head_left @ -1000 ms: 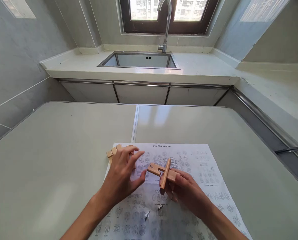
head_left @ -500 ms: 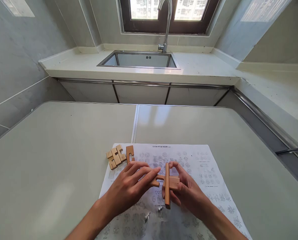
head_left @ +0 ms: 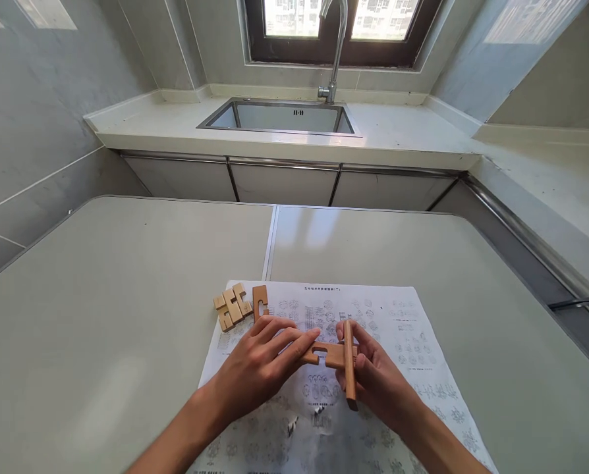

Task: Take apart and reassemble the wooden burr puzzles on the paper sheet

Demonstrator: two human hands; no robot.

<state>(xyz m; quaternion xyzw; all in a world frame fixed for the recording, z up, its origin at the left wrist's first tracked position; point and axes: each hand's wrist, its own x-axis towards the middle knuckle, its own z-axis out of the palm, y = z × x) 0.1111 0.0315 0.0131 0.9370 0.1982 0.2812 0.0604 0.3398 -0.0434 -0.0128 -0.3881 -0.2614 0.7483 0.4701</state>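
My left hand [head_left: 265, 355] is closed on the left end of a flat, notched wooden piece [head_left: 335, 355], above the printed sheet [head_left: 383, 388]. My right hand [head_left: 376, 372] grips a long wooden bar [head_left: 350, 368], which stands crosswise at the right end of the notched piece. An open slot in the notched piece shows between the hands. Just beyond my left hand lies another slotted brown piece [head_left: 259, 295], partly hidden by the fingers. Beside it, at the sheet's upper left corner, sits a cluster of lighter interlocking blocks [head_left: 232, 307].
The sheet, covered in small diagrams and torn near its middle, lies on a pale table [head_left: 126, 316] with a seam [head_left: 271, 243]. Beyond are a counter [head_left: 398, 128], a sink [head_left: 279, 117] and a faucet [head_left: 338, 59].
My right hand and the crosswise bar have moved right along the notched piece, toward its right end, baring more of it. My left hand keeps its hold.
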